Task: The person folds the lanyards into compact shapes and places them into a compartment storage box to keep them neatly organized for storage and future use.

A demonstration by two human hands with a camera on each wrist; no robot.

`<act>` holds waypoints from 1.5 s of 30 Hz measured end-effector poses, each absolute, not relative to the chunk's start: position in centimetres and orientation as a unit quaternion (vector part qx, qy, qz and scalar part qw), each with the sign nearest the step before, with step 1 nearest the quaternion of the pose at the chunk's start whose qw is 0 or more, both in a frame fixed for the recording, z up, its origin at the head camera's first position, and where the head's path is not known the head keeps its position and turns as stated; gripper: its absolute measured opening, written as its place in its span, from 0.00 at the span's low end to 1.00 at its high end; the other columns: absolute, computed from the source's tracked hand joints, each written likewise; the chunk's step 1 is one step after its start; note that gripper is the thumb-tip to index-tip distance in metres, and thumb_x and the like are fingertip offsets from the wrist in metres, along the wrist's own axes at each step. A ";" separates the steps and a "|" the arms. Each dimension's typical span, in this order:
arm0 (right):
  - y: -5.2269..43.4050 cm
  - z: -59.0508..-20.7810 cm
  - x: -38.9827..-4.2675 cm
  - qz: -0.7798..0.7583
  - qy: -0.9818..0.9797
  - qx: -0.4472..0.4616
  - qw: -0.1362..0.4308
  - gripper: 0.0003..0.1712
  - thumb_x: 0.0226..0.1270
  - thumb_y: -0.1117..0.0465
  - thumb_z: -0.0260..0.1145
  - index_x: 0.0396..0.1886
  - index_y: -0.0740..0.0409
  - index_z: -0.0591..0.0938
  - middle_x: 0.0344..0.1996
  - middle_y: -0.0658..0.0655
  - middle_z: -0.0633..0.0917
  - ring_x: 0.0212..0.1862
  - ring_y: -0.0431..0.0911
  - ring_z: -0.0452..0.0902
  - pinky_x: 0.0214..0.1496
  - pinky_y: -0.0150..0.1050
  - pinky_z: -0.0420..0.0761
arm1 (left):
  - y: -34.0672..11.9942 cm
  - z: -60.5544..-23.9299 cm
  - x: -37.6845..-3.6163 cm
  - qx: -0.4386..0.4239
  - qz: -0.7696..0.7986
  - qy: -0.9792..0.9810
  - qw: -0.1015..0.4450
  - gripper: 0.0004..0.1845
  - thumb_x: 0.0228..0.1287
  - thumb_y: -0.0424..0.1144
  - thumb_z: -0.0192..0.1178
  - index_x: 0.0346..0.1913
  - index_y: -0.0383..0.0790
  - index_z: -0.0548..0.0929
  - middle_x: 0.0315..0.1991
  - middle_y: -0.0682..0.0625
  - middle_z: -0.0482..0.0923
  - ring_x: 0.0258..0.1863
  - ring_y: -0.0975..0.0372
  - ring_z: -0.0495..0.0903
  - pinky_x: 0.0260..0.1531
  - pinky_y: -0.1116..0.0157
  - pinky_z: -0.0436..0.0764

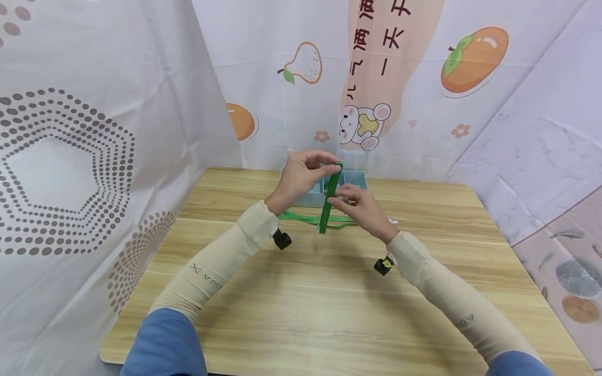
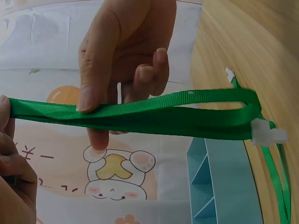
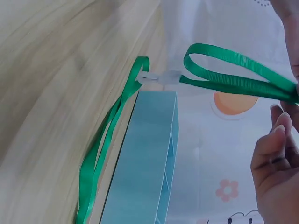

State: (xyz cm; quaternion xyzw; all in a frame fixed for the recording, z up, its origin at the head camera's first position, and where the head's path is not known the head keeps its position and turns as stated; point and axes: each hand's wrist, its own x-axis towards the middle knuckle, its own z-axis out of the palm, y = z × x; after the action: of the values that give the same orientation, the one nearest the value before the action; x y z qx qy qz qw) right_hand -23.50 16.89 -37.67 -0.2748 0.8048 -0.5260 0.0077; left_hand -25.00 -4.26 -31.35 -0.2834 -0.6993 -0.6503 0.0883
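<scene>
- Head view shows both forearms raised over the wooden table (image 1: 301, 313), hands meeting near its far edge.
- Left hand (image 1: 301, 175) pinches the top of a folded green ribbon (image 1: 330, 196) between thumb and fingertips; the left wrist view shows the thumb pressed on the band.
- Right hand (image 1: 362, 206) grips the ribbon lower down, fingers curled round it, holding the folded length nearly upright above the table.
- A white plastic clip (image 3: 161, 77) joins this loop to more ribbon trailing flat on the tabletop.
- Just behind the hands sits a pale blue divided tray (image 3: 145, 163), partly hidden by them; printed cloth hangs behind.
</scene>
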 end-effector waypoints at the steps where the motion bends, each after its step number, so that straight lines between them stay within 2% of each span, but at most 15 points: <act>1: 16.8 -37.6 -23.5 -0.528 0.803 -0.278 0.001 0.13 0.77 0.55 0.66 0.55 0.50 0.89 0.46 0.55 0.84 0.33 0.50 0.69 0.30 0.36 0.70 | -4.3 -31.3 -25.0 -0.285 -0.650 -0.699 0.089 0.08 0.66 0.39 0.73 0.45 0.41 0.91 0.40 0.52 0.89 0.24 0.58 0.74 0.21 0.65 0.64; 4: 16.5 -37.6 -23.3 -0.535 0.798 -0.278 -0.009 0.11 0.77 0.57 0.67 0.53 0.51 0.90 0.42 0.57 0.85 0.34 0.51 0.70 0.32 0.36 0.71 | -4.3 -31.3 -24.9 -0.289 -0.649 -0.698 0.091 0.08 0.66 0.39 0.73 0.46 0.42 0.91 0.40 0.51 0.89 0.24 0.58 0.74 0.21 0.65 0.64; 9: 16.7 -37.6 -23.5 -0.531 0.810 -0.250 -0.012 0.12 0.76 0.52 0.67 0.49 0.50 0.91 0.34 0.60 0.84 0.30 0.49 0.70 0.30 0.36 0.72 | -4.4 -31.3 -24.6 -0.291 -0.654 -0.693 0.083 0.07 0.67 0.39 0.72 0.46 0.43 0.90 0.42 0.51 0.87 0.21 0.55 0.71 0.21 0.64 0.66; 11: 16.9 -37.6 -23.7 -0.532 0.815 -0.230 -0.009 0.14 0.75 0.48 0.68 0.48 0.50 0.91 0.33 0.60 0.85 0.29 0.48 0.72 0.30 0.36 0.74 | -4.5 -31.3 -24.5 -0.296 -0.657 -0.689 0.079 0.07 0.68 0.38 0.71 0.45 0.42 0.90 0.44 0.50 0.84 0.22 0.54 0.73 0.25 0.64 0.71; 15: 17.2 -37.4 -24.3 -0.546 0.816 -0.189 -0.010 0.17 0.71 0.44 0.71 0.48 0.51 0.91 0.34 0.57 0.87 0.30 0.49 0.73 0.30 0.38 0.75 | -4.7 -31.4 -24.2 -0.312 -0.652 -0.688 0.068 0.06 0.69 0.37 0.70 0.45 0.40 0.88 0.45 0.49 0.83 0.32 0.56 0.80 0.35 0.63 0.80; 19: 17.6 -37.2 -24.8 -0.552 0.816 -0.171 -0.030 0.17 0.70 0.45 0.72 0.47 0.51 0.91 0.36 0.53 0.89 0.30 0.51 0.74 0.33 0.43 0.77 | -5.0 -31.6 -23.7 -0.319 -0.648 -0.691 0.029 0.08 0.71 0.39 0.68 0.47 0.39 0.86 0.40 0.47 0.88 0.16 0.55 0.73 0.17 0.64 0.75; 22: 17.8 -37.0 -25.3 -0.548 0.817 -0.173 -0.053 0.15 0.70 0.47 0.72 0.46 0.52 0.92 0.37 0.53 0.89 0.30 0.51 0.75 0.32 0.43 0.78 | -5.3 -31.8 -23.3 -0.310 -0.661 -0.683 -0.020 0.10 0.71 0.41 0.68 0.48 0.40 0.85 0.39 0.42 0.88 0.07 0.50 0.66 0.09 0.62 0.65; 25: 17.9 -36.8 -25.6 -0.546 0.816 -0.173 -0.070 0.15 0.71 0.48 0.72 0.44 0.54 0.92 0.38 0.54 0.89 0.29 0.51 0.75 0.30 0.39 0.76 | -5.5 -32.1 -23.0 -0.293 -0.675 -0.675 -0.058 0.11 0.71 0.45 0.68 0.47 0.41 0.87 0.42 0.39 0.88 0.09 0.49 0.70 0.09 0.63 0.63; 28: 18.1 -36.4 -25.8 -0.561 0.808 -0.165 -0.072 0.14 0.72 0.52 0.72 0.44 0.58 0.91 0.38 0.55 0.89 0.29 0.48 0.77 0.30 0.36 0.77 | -5.5 -32.5 -22.8 -0.277 -0.683 -0.672 -0.075 0.12 0.70 0.45 0.69 0.47 0.41 0.87 0.42 0.39 0.88 0.10 0.52 0.70 0.11 0.65 0.63; 31: 18.3 -35.8 -25.8 -0.595 0.789 -0.139 -0.063 0.12 0.72 0.54 0.72 0.44 0.58 0.91 0.33 0.52 0.88 0.27 0.43 0.76 0.28 0.33 0.76 | -5.7 -33.1 -22.6 -0.255 -0.680 -0.682 -0.085 0.13 0.69 0.44 0.70 0.51 0.41 0.85 0.42 0.41 0.89 0.10 0.55 0.69 0.12 0.66 0.67; 34: 18.5 -35.0 -25.9 -0.639 0.758 -0.119 -0.055 0.09 0.72 0.57 0.71 0.43 0.57 0.91 0.27 0.48 0.85 0.24 0.40 0.72 0.25 0.30 0.73 | -5.7 -34.1 -22.5 -0.217 -0.668 -0.704 -0.106 0.20 0.68 0.44 0.71 0.58 0.44 0.81 0.42 0.45 0.90 0.10 0.57 0.70 0.12 0.65 0.70; 39: 18.5 -33.9 -25.7 -0.671 0.729 -0.122 -0.058 0.07 0.70 0.60 0.73 0.42 0.59 0.91 0.24 0.48 0.83 0.22 0.40 0.68 0.24 0.30 0.71 | -5.4 -36.2 -23.1 -0.172 -0.658 -0.720 -0.136 0.28 0.67 0.44 0.72 0.68 0.44 0.77 0.44 0.46 0.90 0.10 0.56 0.69 0.13 0.65 0.71; 45: 17.8 -32.8 -25.0 -0.670 0.726 -0.142 -0.055 0.12 0.69 0.57 0.75 0.44 0.62 0.90 0.24 0.49 0.83 0.21 0.41 0.66 0.24 0.32 0.70 | -4.3 -37.7 -23.5 -0.171 -0.661 -0.717 -0.142 0.29 0.68 0.44 0.70 0.70 0.49 0.76 0.45 0.45 0.89 0.09 0.60 0.68 0.14 0.66 0.72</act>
State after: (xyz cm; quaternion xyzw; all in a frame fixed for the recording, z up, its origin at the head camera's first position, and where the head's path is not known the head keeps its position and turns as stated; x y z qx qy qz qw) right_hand -25.03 17.84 -32.79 -0.1418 0.7264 -0.6702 -0.0553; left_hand -23.47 -4.35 -37.73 -0.1712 -0.7167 -0.6609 -0.1423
